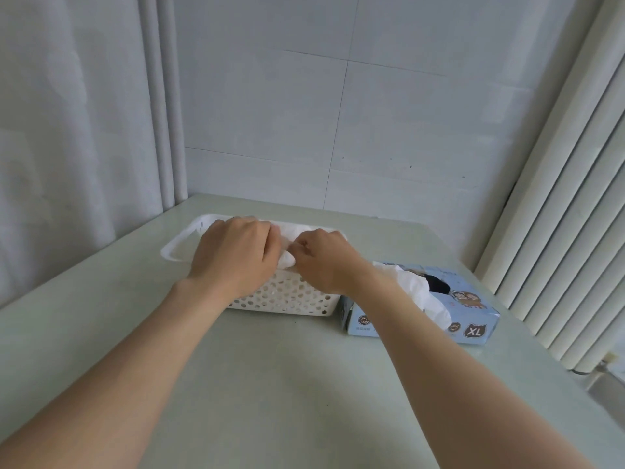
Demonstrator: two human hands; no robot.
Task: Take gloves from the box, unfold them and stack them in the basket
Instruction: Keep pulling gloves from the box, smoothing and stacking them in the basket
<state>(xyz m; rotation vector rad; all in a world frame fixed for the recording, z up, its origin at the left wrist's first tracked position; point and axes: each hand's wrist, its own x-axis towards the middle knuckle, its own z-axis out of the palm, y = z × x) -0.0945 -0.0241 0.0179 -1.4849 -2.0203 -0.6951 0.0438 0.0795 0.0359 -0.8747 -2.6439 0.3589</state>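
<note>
A white perforated basket (287, 299) stands on the pale green table. Over its top, my left hand (233, 255) and my right hand (324, 258) both hold a crumpled white glove (287, 243), fingers curled round it. The hands sit close together and cover most of the glove and the basket's inside. To the right of the basket lies a light blue glove box (473, 319) marked XL. Another white glove (422, 289) sticks out of its top opening, behind my right forearm.
The table (270, 384) meets a tiled wall at the back. A curtain hangs at the left. Vertical blinds (558, 231) run along the right edge, close to the box. Bare tabletop lies in front of the basket, under my forearms.
</note>
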